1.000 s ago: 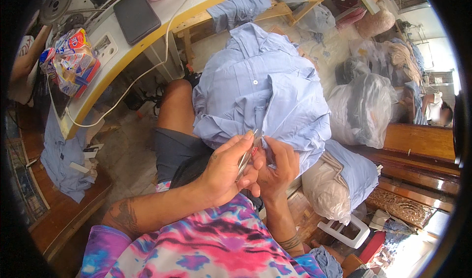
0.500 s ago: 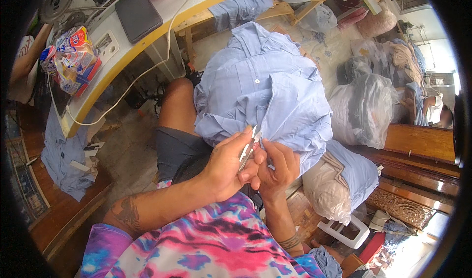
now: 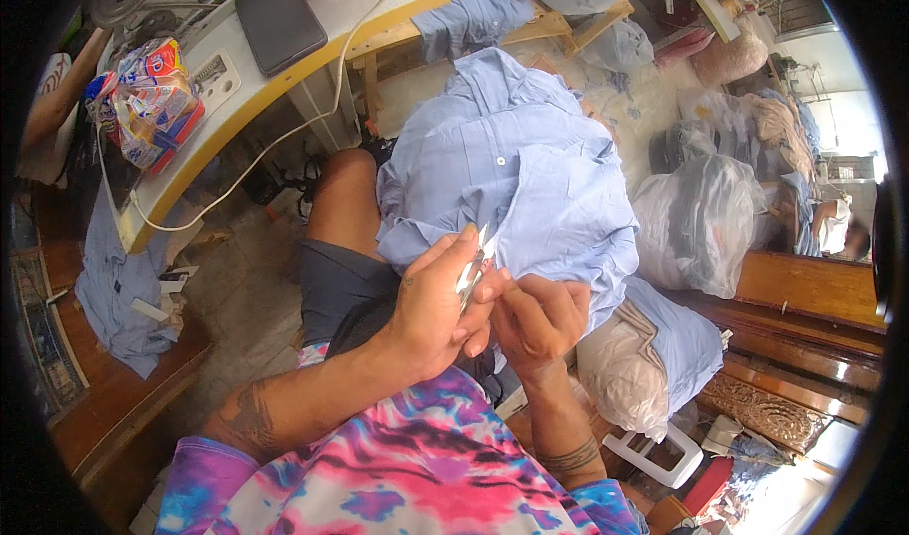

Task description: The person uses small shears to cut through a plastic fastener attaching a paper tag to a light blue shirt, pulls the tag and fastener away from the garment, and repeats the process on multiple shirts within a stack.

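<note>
A light blue button-up shirt (image 3: pixel 554 189) is spread in folds over my lap, one white button showing near its middle. My left hand (image 3: pixel 434 298) is closed around small metal thread snips (image 3: pixel 469 275), their pointed blades up beside the thumb and just over the shirt's near edge. Right beside it, my right hand (image 3: pixel 542 322) is closed, thumb and forefinger pinching the near edge of the cloth. The fingers of both hands meet below the blades. Whatever lies between those fingertips is mostly hidden.
On the left, a white table (image 3: pixel 251 90) with a yellow edge carries a dark tablet (image 3: pixel 279 26), a bread bag (image 3: pixel 150 104) and a hanging white cable (image 3: pixel 284 137). Plastic-wrapped bundles (image 3: pixel 699 218) stand right. A folded cloth stack (image 3: pixel 668 341) sits near my right arm.
The snips have drawn slightly left of my right fingers, their blades now closer together. My right hand has moved a little right and down. The shirt stays on my lap.
</note>
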Demonstrator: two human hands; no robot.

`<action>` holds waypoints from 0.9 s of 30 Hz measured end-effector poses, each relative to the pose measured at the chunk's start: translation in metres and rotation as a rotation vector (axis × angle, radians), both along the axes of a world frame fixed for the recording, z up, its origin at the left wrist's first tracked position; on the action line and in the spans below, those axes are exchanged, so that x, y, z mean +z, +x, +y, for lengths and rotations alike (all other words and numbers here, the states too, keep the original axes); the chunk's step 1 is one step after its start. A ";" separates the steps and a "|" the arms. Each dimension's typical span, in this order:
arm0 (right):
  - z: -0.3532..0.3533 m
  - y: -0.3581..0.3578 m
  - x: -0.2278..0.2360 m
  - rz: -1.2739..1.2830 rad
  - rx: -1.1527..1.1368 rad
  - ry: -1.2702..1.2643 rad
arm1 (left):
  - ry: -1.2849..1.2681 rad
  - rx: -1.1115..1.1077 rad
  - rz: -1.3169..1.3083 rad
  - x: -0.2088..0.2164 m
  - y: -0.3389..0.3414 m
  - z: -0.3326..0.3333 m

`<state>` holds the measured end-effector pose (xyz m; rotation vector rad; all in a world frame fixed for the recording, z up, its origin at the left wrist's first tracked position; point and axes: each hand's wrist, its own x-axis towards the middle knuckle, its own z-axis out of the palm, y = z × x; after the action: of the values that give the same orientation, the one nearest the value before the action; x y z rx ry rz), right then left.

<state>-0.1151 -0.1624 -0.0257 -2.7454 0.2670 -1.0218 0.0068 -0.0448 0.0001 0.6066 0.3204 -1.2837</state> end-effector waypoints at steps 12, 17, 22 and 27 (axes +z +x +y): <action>-0.001 -0.006 -0.006 -0.018 0.060 0.019 | 0.005 0.096 -0.017 -0.002 0.009 -0.015; 0.000 -0.012 -0.002 -0.008 0.096 0.021 | -0.049 0.164 0.073 -0.007 0.010 -0.018; 0.008 -0.026 0.002 0.020 0.101 0.060 | -0.083 0.195 0.114 -0.009 0.022 -0.023; 0.015 -0.033 0.010 0.020 0.112 0.062 | -0.062 0.241 0.142 -0.010 0.030 -0.027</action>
<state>-0.1485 -0.1476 -0.0154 -2.6826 0.1436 -0.9417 0.0365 -0.0717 -0.0094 0.4113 0.4557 -1.1019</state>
